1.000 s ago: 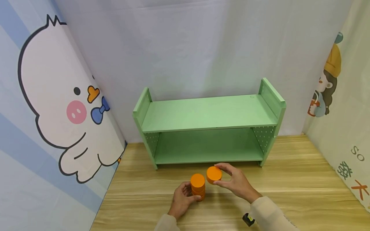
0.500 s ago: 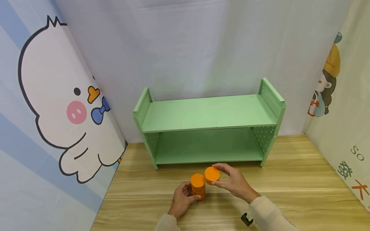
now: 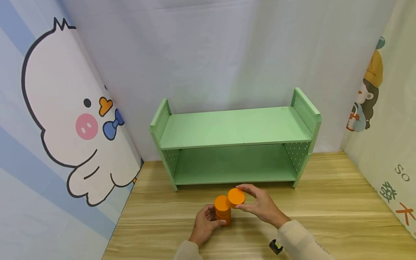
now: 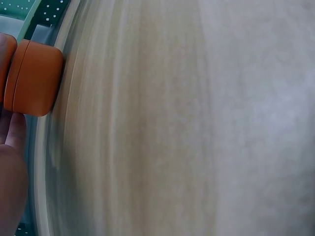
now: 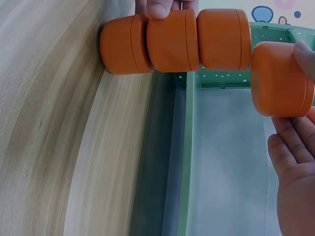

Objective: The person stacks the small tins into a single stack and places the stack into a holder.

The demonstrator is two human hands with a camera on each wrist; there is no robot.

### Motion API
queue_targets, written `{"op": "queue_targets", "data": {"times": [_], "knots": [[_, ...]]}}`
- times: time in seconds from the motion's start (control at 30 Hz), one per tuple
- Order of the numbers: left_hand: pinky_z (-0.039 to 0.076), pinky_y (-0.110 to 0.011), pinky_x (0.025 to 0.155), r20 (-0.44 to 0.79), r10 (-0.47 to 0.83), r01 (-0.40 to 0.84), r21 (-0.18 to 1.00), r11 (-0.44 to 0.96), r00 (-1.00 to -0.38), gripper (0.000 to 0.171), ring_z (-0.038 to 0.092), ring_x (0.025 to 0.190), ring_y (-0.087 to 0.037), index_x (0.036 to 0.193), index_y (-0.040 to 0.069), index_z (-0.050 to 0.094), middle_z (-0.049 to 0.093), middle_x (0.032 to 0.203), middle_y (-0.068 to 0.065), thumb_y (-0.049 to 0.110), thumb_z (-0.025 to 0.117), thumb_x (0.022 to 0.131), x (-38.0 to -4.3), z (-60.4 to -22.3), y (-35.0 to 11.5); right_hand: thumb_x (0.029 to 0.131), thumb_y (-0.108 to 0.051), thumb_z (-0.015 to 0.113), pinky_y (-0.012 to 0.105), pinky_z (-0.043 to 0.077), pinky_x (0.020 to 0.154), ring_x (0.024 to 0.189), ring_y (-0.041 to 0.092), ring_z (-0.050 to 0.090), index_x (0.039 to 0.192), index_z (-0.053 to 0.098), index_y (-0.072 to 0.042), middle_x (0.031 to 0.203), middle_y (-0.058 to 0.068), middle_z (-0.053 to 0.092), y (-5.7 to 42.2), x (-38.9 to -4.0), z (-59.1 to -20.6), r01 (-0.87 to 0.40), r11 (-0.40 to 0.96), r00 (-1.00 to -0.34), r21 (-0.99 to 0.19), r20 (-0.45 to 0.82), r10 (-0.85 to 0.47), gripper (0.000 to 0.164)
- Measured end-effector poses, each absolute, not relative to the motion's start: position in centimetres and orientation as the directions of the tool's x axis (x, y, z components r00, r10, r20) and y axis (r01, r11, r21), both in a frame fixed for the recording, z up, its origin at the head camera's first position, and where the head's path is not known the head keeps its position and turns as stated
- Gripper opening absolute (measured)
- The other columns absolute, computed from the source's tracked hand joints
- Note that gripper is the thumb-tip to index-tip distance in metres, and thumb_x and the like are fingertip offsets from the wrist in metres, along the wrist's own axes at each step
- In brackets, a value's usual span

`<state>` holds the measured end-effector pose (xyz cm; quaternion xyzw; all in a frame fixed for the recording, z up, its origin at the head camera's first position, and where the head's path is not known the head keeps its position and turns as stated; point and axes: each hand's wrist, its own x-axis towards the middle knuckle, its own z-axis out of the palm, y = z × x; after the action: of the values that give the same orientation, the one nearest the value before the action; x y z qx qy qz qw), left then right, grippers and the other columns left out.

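Three orange lidded jars (image 3: 222, 213) stand stacked on the table in the head view. My left hand (image 3: 203, 226) holds the stack from the left, its thumb on the front. In the right wrist view a left fingertip lies on the middle jar (image 5: 172, 42) of that stack. My right hand (image 3: 264, 208) grips one more orange jar (image 3: 236, 197) by its sides, thumb in front and fingers behind. That jar is at the upper right of the stack; in the right wrist view it sits close above the top jar (image 5: 224, 39), slightly off line. Whether they touch, I cannot tell.
A green two-tier shelf (image 3: 237, 128) stands on the wooden table (image 3: 325, 202) just behind the jars. Printed cloths hang left and right, a plain pale cloth (image 3: 211, 54) at the back. A small black device (image 3: 276, 246) sits beside my right sleeve.
My right hand has moved a little to the left with its jar, bringing it closer to the stack's top. My left hand and the stack have stayed still.
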<state>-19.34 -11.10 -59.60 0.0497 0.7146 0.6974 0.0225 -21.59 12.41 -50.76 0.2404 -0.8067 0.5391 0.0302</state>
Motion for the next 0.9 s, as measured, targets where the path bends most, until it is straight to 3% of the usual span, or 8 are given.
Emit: {"op": "queue_targets", "data": {"times": [0.9], "knots": [[0.05, -0.04, 0.103, 0.027, 0.104, 0.029, 0.999, 0.021, -0.994, 0.054, 0.059, 0.12, -0.033, 0.122, -0.005, 0.059, 0.064, 0.126, -0.018, 0.003, 0.086, 0.076, -19.4, -59.7, -11.1, 0.081, -0.017, 0.085, 0.048, 0.044, 0.107, 0.121, 0.032, 0.059, 0.128, 0.062, -0.002, 0.127, 0.009, 0.066, 11.1, -21.8, -50.6, -0.439, 0.291, -0.863, -0.85, 0.309, -0.399, 0.054]]}}
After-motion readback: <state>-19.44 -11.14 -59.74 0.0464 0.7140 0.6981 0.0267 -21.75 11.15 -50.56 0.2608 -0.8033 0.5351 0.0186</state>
